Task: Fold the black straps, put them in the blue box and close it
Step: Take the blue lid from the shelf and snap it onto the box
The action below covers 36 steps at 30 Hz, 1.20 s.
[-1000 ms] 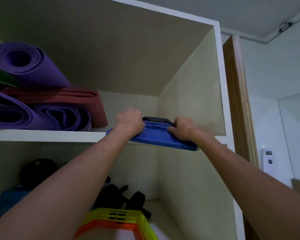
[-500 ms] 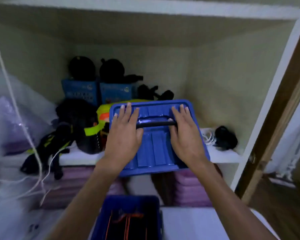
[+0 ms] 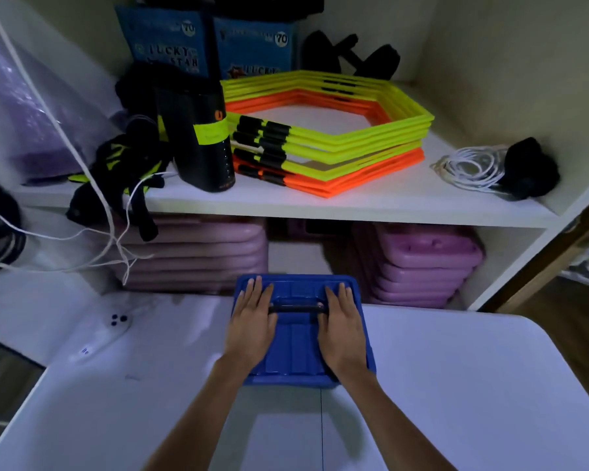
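Observation:
The blue lid [image 3: 300, 348] with a black handle [image 3: 296, 308] lies on top of the blue box, which stands on the white table [image 3: 456, 385] near its far edge. Only the lid and its rim show; the box walls and the black straps are hidden under it. My left hand [image 3: 252, 329] lies flat on the lid's left half, thumb at the handle's left end. My right hand [image 3: 342, 331] lies flat on the right half, thumb at the handle's right end.
Behind the table is a white shelf [image 3: 354, 205] with stacked yellow and orange hexagon rings [image 3: 337, 130], a black cylinder [image 3: 201, 141] and a coiled white cord [image 3: 470, 168]. Purple stacks [image 3: 422, 266] sit below. Loose white cords [image 3: 109, 239] hang at left.
My hands took the blue lid off the upper shelf, carried it down and set it over the blue box on the table. My view tilted down with it.

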Available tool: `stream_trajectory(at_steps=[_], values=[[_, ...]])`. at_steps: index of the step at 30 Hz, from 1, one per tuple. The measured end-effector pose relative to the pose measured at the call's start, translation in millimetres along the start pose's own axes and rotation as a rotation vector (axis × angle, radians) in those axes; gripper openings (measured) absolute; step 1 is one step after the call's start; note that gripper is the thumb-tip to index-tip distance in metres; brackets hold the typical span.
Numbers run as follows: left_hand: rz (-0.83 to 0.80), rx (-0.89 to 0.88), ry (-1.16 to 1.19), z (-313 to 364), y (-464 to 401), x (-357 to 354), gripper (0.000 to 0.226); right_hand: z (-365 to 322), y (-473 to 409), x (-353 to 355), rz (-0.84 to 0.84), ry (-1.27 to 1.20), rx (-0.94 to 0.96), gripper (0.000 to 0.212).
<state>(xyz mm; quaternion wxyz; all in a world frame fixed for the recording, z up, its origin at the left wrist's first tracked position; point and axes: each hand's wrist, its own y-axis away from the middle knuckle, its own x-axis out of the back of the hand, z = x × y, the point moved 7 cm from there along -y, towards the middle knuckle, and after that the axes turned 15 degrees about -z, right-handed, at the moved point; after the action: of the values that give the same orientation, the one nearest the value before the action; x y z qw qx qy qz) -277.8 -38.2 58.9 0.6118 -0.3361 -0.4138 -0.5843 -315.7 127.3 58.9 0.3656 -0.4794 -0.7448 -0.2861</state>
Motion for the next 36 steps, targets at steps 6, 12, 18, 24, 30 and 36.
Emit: stream_trajectory(at_steps=[6,12,18,24,30,36], values=[[-0.063,-0.007,-0.043,-33.0,-26.7,-30.4,0.053,15.0,-18.4,-31.6,-0.041,-0.010,-0.074,0.049],[-0.082,-0.025,0.002,-32.5,-25.6,-32.5,0.088,15.2,-19.1,-37.6,-0.017,0.036,-0.085,0.074],[-0.002,0.101,-0.091,-26.0,-34.1,-39.2,0.054,14.3,-21.5,-49.8,-0.156,0.298,-0.126,0.074],[0.111,0.192,-0.083,-45.3,-20.1,-20.9,0.068,20.0,-22.7,-50.3,-0.178,0.352,-0.100,0.071],[-0.161,0.439,0.609,-88.6,-6.1,-44.4,0.119,19.3,-22.4,-49.4,-0.180,0.309,-0.088,0.068],[-0.024,0.332,0.716,-76.6,-6.7,-28.7,0.078,21.1,-22.1,-48.9,-0.171,0.306,-0.094,0.066]])
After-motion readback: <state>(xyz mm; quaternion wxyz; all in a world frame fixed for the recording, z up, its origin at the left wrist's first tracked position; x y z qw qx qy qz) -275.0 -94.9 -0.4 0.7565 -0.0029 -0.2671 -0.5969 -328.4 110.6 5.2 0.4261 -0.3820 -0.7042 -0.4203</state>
